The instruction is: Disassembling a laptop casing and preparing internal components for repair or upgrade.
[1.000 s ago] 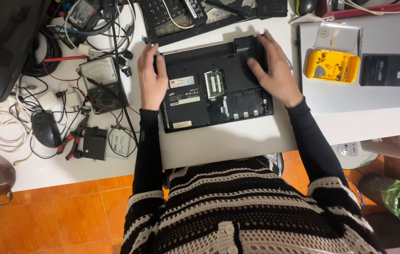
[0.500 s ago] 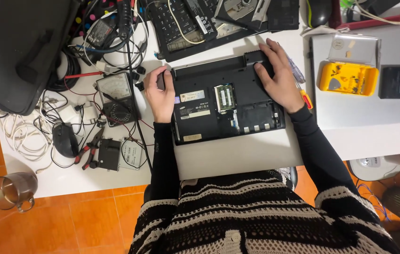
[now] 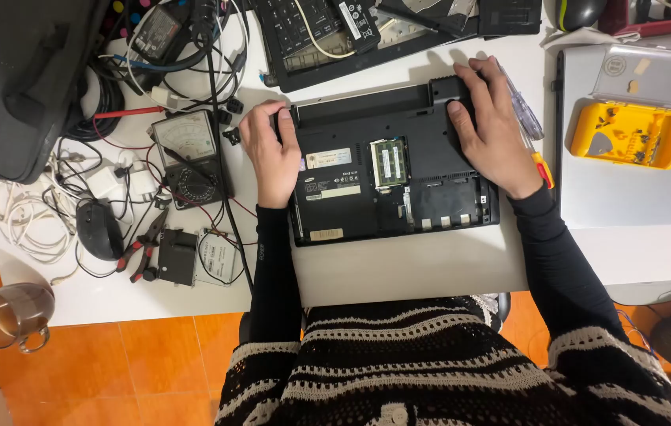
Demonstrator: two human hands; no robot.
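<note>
Black plastic shows on the upturned laptop, which lies bottom side up on the white table, its memory cover off so the green memory modules are seen. On the laptop's left edge rests the left hand, fingers together and pressed flat, gripping nothing. At the laptop's far right corner the right hand presses down with spread fingers. Just right of the laptop lies a screwdriver, partly under that hand. Left of the laptop stands an analogue multimeter; further right sits a yellow parts tray.
</note>
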